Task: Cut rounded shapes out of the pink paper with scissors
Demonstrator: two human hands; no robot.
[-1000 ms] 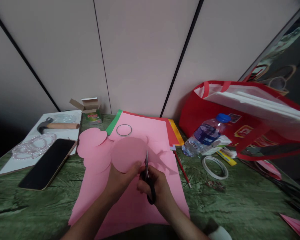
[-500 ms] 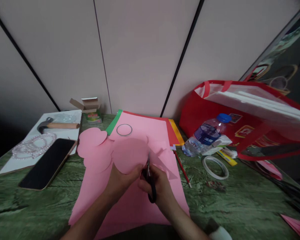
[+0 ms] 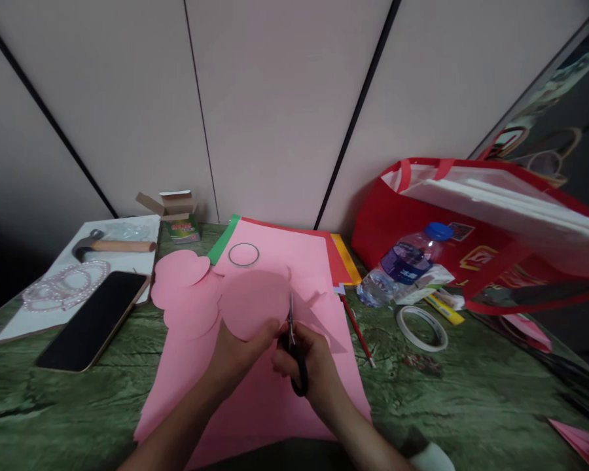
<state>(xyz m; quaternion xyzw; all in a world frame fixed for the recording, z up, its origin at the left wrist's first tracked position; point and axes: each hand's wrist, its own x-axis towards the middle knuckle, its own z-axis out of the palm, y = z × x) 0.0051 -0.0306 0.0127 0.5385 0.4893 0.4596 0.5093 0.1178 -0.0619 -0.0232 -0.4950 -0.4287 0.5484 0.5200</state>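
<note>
My left hand [image 3: 243,356] pinches the lower edge of a rounded piece of pink paper [image 3: 255,304], holding it tilted up above the stack. In my right hand [image 3: 314,363] is a pair of scissors [image 3: 298,369] with black handles, its blades pointing away from me along the right edge of that piece. Under both hands lie large pink sheets [image 3: 255,418]. Rounded pink cut-outs [image 3: 186,278] overlap at the left of the stack, and a thin ring [image 3: 244,254] rests on the pink sheet behind. A red pencil [image 3: 357,330] lies along the stack's right side.
At left are a phone [image 3: 94,320], a hammer [image 3: 122,246], bead strings [image 3: 69,284] and a small opened box [image 3: 182,226]. Rightward stand a water bottle [image 3: 402,265], a tape roll [image 3: 422,328] and a red bag [image 3: 387,196]. A wall [image 3: 275,118] closes off the back.
The scissors have shifted very slightly at the right edge of the paper. Both hands keep their grip and nearly the same place.
</note>
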